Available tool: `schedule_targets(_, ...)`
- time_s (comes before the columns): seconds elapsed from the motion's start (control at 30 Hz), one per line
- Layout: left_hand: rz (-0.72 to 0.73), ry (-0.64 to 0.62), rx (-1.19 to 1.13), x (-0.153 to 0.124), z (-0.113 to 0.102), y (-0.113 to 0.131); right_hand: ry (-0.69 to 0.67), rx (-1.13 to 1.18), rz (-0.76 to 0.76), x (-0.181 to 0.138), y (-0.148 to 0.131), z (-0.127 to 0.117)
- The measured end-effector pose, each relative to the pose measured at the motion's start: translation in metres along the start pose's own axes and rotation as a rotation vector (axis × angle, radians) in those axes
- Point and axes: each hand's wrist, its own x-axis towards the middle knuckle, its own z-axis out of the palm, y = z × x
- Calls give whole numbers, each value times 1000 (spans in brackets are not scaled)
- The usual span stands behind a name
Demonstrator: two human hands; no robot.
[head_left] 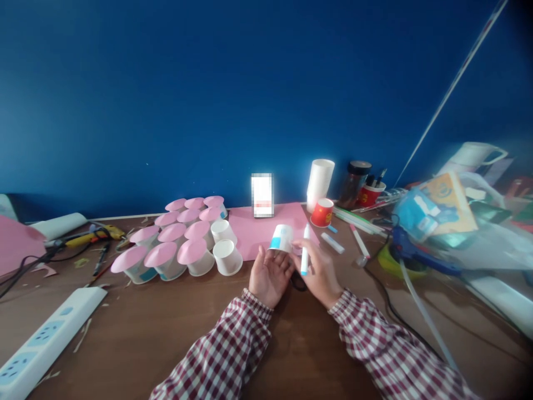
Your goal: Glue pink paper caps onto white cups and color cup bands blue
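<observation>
A white paper cup (281, 239) with a blue patch sits upside down at the fingertips of my left hand (268, 278), which is open with the palm up. My right hand (318, 272) is closed round a white marker (306, 250) with a blue end, held nearly upright. Its fingertips touch or nearly touch the cup's right side. A pink paper sheet (250, 241) lies behind the cup. To the left, several upturned cups carry pink paper cones (162, 253), beside two bare white cups (227, 256).
Behind the sheet stand a blurred-out phone-like object (262, 208), a stack of white cups (320, 180) and a red cup (322, 213). A power strip (54, 333) and glue gun (97, 236) lie left. Plastic bags (441, 216), a tape roll (400, 264) and cables crowd the right.
</observation>
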Motion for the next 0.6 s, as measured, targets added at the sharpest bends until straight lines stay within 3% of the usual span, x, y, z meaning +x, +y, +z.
schedule_targets(0.2,58,18,-1,3,-2,1,4,203,156,-5,-15,-11)
schedule_targets(0.37,64,7,30,2,0,0,51,204,223,-9,-11,-9)
schedule_targets(0.6,45,6,33,2,-3,-2,18,263,258,-2,-13,-8)
